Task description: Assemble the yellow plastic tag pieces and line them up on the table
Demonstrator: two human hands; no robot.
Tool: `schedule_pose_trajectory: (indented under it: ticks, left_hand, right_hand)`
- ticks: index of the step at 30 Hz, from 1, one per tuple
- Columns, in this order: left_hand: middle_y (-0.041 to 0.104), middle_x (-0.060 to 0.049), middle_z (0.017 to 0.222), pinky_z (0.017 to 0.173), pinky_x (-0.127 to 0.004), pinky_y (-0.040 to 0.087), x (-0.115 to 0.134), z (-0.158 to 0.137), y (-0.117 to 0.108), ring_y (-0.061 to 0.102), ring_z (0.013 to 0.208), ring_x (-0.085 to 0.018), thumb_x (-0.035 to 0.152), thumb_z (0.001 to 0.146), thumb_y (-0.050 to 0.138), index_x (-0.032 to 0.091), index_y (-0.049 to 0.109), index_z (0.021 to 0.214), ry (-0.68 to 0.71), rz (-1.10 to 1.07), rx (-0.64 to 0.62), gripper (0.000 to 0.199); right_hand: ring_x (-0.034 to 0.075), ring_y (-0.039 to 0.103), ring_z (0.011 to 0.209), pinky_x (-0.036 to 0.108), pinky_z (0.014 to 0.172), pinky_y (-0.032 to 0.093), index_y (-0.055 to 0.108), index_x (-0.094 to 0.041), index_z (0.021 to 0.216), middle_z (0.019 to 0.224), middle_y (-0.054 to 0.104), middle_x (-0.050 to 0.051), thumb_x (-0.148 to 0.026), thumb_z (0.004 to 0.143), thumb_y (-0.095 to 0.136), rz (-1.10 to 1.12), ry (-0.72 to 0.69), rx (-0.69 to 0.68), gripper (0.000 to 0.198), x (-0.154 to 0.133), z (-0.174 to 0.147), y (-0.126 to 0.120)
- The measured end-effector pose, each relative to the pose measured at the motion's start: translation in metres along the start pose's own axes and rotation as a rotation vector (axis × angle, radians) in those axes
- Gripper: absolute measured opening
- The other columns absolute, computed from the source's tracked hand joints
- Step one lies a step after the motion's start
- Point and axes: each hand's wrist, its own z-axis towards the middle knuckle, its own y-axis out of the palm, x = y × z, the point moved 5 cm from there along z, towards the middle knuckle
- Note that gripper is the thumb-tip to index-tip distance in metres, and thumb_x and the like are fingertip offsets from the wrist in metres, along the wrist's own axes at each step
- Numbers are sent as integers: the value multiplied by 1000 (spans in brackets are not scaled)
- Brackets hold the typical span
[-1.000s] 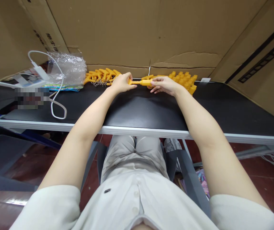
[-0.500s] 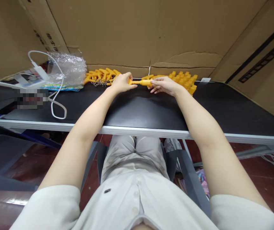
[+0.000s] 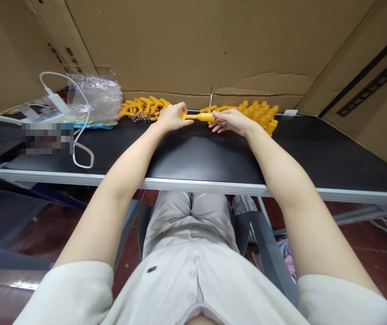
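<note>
My left hand (image 3: 173, 117) is closed on one end of a yellow plastic threaded rod (image 3: 192, 116); its grip hides that end. On the rod's right end sits a yellow ribbed sleeve (image 3: 206, 117), pinched between the thumb and fingers of my right hand (image 3: 230, 120). Rod and sleeve are held level, in line, just above the black tabletop. Left of my left hand lies a pile of yellow branched pieces (image 3: 145, 105) with small metal rings or chains (image 3: 141, 117). Behind and right of my right hand stand several yellow stubby pieces (image 3: 261, 113), partly hidden by the hand.
Cardboard panels (image 3: 180, 49) wall in the black table (image 3: 203, 158) at the back and sides. A clear plastic bag (image 3: 95, 97) and a white cable (image 3: 88, 108) are at the left. A small white piece (image 3: 291, 112) lies at the back right. A metal edge (image 3: 200, 184) runs along the front.
The ribbed sleeve and my right fingers have turned slightly. Otherwise both hands stay in the same place.
</note>
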Motion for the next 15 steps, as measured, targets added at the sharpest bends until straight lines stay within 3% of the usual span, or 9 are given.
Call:
schedule_pose_trajectory:
  ticks: [8,15]
  left_hand:
    - [72,-8,104,113,-48,52,-2,2,2,68,118,-37,46,85,81,23,73,126,10,-29,10,48]
    - [72,-11,108,112,-49,53,5,-3,-1,69,117,-37,46,86,80,19,74,124,-24,-7,2,46]
  right_hand:
    - [17,77,62,24,62,59,70,-20,104,79,82,8,-65,103,81,-27,-12,-10,47,3,4,1]
    - [16,75,60,22,58,56,69,-19,100,77,81,8,-62,107,76,-1,11,2,44,1,2,2]
